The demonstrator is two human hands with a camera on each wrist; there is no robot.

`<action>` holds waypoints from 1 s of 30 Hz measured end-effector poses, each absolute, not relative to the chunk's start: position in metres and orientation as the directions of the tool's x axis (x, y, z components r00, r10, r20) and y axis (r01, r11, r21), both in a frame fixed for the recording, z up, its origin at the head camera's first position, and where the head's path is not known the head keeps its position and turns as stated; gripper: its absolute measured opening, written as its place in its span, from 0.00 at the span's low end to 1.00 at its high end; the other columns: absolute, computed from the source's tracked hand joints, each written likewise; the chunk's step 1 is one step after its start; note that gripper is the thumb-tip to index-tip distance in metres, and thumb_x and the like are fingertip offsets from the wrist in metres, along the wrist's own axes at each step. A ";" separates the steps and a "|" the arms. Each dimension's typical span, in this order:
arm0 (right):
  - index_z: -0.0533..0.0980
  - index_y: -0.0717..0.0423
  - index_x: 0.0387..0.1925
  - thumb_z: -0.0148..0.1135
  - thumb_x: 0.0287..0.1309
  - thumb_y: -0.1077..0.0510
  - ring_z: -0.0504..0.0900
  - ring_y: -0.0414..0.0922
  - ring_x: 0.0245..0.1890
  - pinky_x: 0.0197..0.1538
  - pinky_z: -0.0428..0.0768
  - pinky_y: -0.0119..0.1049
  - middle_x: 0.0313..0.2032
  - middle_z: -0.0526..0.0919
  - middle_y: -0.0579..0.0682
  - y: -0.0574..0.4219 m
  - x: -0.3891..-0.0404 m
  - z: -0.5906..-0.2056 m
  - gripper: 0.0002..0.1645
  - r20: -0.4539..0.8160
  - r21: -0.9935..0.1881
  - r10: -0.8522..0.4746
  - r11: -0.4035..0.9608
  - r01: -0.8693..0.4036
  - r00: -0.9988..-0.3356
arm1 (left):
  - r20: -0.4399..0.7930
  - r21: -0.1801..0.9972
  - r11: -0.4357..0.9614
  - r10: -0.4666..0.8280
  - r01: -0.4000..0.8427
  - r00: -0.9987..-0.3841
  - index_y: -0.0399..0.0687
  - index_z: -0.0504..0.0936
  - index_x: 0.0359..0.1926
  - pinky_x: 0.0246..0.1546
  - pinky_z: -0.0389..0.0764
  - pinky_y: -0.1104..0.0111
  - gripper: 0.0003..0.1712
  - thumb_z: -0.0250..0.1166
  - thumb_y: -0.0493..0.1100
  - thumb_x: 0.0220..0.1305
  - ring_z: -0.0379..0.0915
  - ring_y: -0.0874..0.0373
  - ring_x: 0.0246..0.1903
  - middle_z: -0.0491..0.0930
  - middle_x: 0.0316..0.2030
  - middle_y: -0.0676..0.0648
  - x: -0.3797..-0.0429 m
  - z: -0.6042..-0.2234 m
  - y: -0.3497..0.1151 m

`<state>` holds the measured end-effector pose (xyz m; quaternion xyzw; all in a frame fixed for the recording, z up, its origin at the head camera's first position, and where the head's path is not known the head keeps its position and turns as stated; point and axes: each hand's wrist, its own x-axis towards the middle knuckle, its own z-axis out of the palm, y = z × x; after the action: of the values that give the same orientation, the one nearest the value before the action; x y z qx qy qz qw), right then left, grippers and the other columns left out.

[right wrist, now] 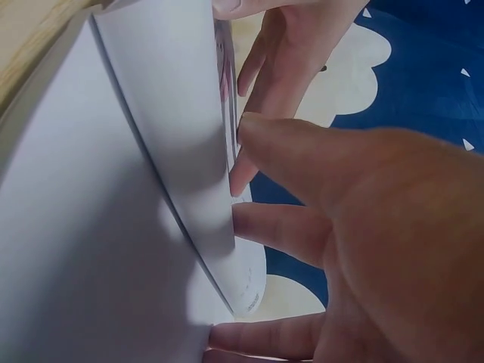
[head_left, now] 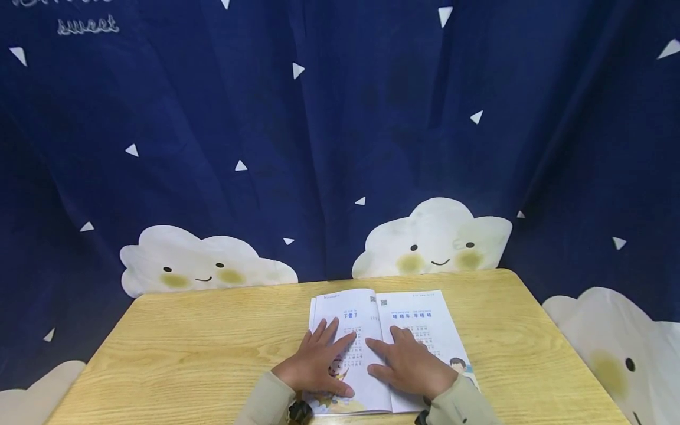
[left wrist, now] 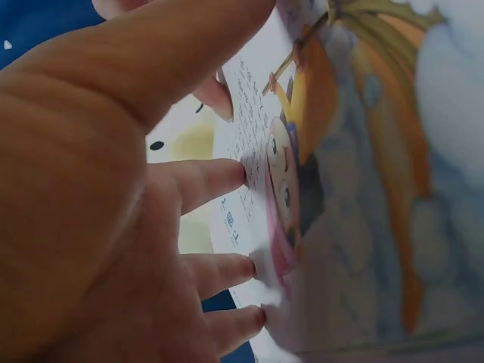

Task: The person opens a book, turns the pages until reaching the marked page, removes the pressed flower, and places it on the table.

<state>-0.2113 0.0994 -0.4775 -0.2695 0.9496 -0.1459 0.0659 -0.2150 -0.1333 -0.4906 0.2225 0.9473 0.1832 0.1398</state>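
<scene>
The open illustrated Chinese reader lies on the wooden table, its gutter running away from the person. The left hand rests spread left of the gutter; the right hand, nearer, straddles it, fingers parted.

L hand palm down, fingers straight-ish & fanned, thumb stuck out twd R hand. R hand also palm down, angled fwd & L; index & thumb extended, gap betw. them. Other R fingers partly hidden in hd view. Hands nr ea. other, index tips apart. L forearm & R forearm sleeved, in from btm edge, converging.
</scene>
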 end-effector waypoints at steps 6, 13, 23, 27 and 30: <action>0.73 0.45 0.63 0.57 0.60 0.36 0.72 0.59 0.50 0.49 0.75 0.60 0.55 0.71 0.65 0.098 -0.212 -0.477 0.33 -0.049 -0.301 -0.526 0.818 -0.490 -0.849 | -0.174 0.383 0.841 0.473 0.383 -0.864 0.63 0.59 0.73 0.66 0.45 0.39 0.59 0.70 0.74 0.41 0.35 0.38 0.73 0.44 0.75 0.40 -0.217 -0.493 -0.134; 0.73 0.43 0.64 0.57 0.60 0.35 0.71 0.62 0.56 0.52 0.73 0.61 0.60 0.69 0.67 0.103 -0.214 -0.475 0.33 -0.084 -0.385 -0.528 0.799 -0.461 -0.845 | -0.175 0.374 0.842 0.475 0.388 -0.862 0.62 0.59 0.73 0.66 0.47 0.38 0.59 0.70 0.74 0.41 0.37 0.38 0.73 0.46 0.75 0.40 -0.215 -0.492 -0.133; 0.70 0.50 0.66 0.59 0.60 0.37 0.67 0.64 0.63 0.58 0.68 0.62 0.63 0.68 0.68 0.117 -0.219 -0.471 0.37 -0.058 -0.478 -0.537 0.755 -0.449 -0.842 | -0.180 0.374 0.844 0.474 0.386 -0.862 0.64 0.58 0.73 0.66 0.46 0.38 0.59 0.69 0.74 0.41 0.36 0.38 0.73 0.46 0.75 0.40 -0.214 -0.494 -0.133; 0.69 0.51 0.66 0.60 0.60 0.38 0.63 0.64 0.65 0.61 0.65 0.62 0.65 0.65 0.67 0.123 -0.223 -0.466 0.38 -0.053 -0.476 -0.494 0.776 -0.413 -0.868 | -0.195 0.378 0.849 0.463 0.370 -0.865 0.65 0.58 0.74 0.67 0.45 0.39 0.59 0.69 0.75 0.40 0.34 0.39 0.73 0.45 0.75 0.41 -0.215 -0.494 -0.132; 0.68 0.53 0.66 0.61 0.60 0.39 0.60 0.64 0.67 0.62 0.62 0.63 0.67 0.64 0.65 0.129 -0.228 -0.463 0.38 -0.037 -0.475 -0.459 0.790 -0.388 -0.888 | -0.195 0.364 0.853 0.462 0.373 -0.865 0.65 0.57 0.74 0.67 0.45 0.39 0.60 0.69 0.75 0.40 0.35 0.39 0.73 0.45 0.75 0.41 -0.216 -0.494 -0.132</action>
<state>-0.2278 0.1288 -0.4630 -0.2245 0.9430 -0.2339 0.0753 -0.2160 -0.1317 -0.4938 0.2192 0.9525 0.1592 0.1392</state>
